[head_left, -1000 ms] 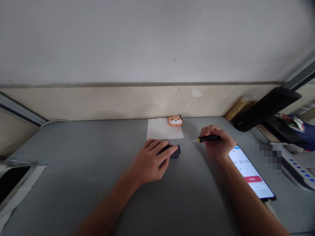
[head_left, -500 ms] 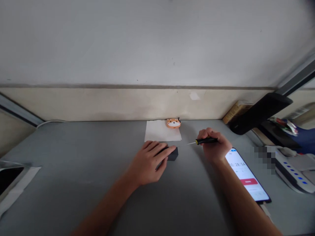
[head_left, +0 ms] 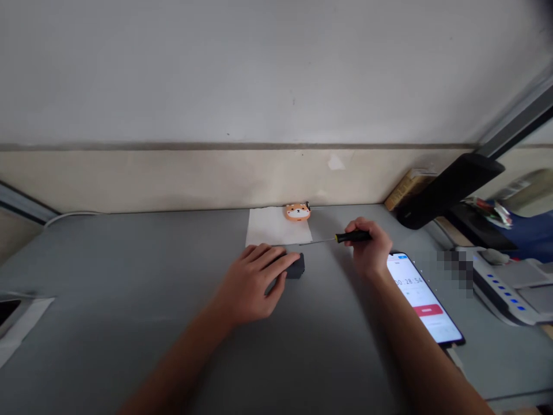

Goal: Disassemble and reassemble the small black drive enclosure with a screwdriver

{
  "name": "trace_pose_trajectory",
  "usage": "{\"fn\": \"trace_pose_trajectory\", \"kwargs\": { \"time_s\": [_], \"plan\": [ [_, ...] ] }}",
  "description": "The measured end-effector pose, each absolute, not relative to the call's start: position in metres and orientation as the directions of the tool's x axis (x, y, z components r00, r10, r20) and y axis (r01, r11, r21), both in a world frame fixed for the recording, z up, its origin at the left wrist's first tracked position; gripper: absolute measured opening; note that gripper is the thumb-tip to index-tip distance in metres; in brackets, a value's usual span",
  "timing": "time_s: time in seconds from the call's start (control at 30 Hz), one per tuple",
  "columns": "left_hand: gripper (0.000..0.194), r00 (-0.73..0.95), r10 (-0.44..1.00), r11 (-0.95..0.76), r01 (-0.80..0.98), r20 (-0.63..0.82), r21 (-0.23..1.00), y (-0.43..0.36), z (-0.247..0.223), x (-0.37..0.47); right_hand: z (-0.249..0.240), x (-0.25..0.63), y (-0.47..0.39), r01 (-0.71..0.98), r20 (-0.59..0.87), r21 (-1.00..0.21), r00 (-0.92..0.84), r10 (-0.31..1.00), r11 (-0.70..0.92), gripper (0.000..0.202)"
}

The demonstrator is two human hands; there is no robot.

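On the grey desk, my left hand (head_left: 254,281) is closed over a small dark box-like block (head_left: 297,267), fingers across its top and thumb along its near side. Much of the block is hidden under the fingers. My right hand (head_left: 370,246) grips a screwdriver (head_left: 353,236) with a black handle and a yellow ring. Its thin metal shaft points left, and the tip is close to the front edge of a white paper sheet (head_left: 270,227), beyond the block and apart from it.
An orange animal-face case (head_left: 298,212) sits on the paper's back right corner. Right of my right forearm lies a lit phone (head_left: 425,300) showing a timer. Farther right are a black cylinder (head_left: 449,190), a book (head_left: 408,187) and a white power strip (head_left: 503,288). A wall stands behind the desk.
The screwdriver tip has lifted away from the block's right end toward the paper. My left hand stays on the block. The whole view has shifted slightly.
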State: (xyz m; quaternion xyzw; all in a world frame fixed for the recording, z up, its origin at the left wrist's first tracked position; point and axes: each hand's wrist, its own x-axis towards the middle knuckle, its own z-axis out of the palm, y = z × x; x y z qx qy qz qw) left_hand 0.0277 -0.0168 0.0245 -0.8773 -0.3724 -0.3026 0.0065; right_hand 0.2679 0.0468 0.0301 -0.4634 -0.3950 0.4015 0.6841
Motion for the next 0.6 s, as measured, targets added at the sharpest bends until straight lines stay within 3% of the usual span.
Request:
{"fn": "trace_pose_trajectory", "kwargs": {
  "time_s": [0.17,0.37,0.6],
  "plan": [
    [0.044,0.549,0.704,-0.701,0.638,0.45,0.318,-0.017,0.035,0.014,0.033,0.271,0.042,0.088,0.223,-0.975,0.338,0.914,0.205,0.024],
    [0.038,0.396,0.879,-0.474,0.671,0.265,0.57,-0.012,0.042,-0.019,0.038,0.27,0.038,0.067,0.241,-0.97,0.253,0.937,0.232,0.024],
    [0.026,0.303,0.935,-0.324,0.529,0.182,0.784,0.0,0.034,-0.025,0.036,0.27,0.037,0.092,0.247,-0.968,0.167,0.955,0.234,0.023]
  ]
}}
